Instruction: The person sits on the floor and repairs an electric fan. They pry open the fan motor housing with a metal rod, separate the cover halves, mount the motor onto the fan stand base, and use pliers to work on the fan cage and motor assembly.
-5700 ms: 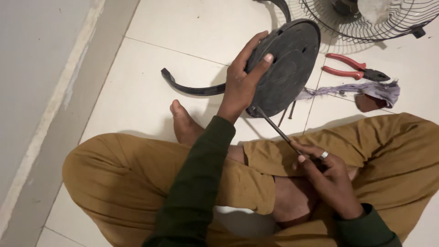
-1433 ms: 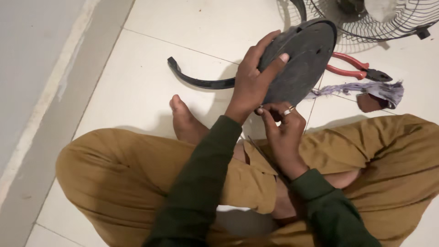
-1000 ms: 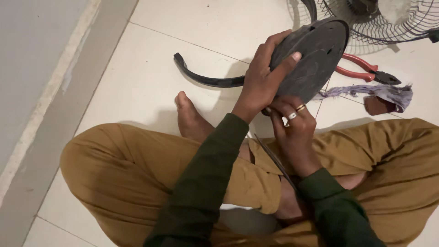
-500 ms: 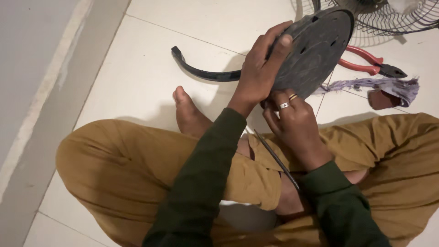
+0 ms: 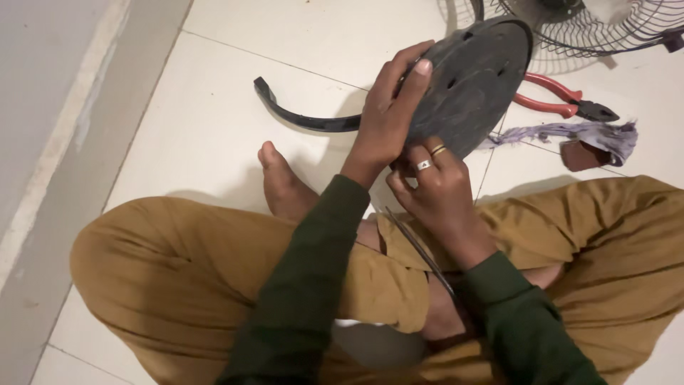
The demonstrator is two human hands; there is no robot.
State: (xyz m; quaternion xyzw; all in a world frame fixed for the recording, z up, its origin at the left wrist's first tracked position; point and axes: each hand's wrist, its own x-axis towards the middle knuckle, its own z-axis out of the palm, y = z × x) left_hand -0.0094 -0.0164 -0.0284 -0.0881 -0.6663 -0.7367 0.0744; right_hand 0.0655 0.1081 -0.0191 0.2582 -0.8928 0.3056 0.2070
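Dark grey, the round plastic disc point(image 5: 474, 85) stood tilted above the floor tiles point(image 5: 214, 128), the left hand point(image 5: 388, 117) clasping its rim while the right hand point(image 5: 438, 189) pinched at its lower edge, seemingly mid-fitting, which likely needed steady fingers. I counted one disc, one red pliers point(image 5: 563, 105), one curved black strip point(image 5: 299, 117), one rag point(image 5: 570, 134) and one fan grille point(image 5: 605, 25).

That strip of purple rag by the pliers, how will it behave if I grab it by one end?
The purple rag lies crumpled and frayed on the tiled floor, so it is probably floppy and would trail. It looks thin, likely very light. One end drapes over a small brown object, which might drag along with it.
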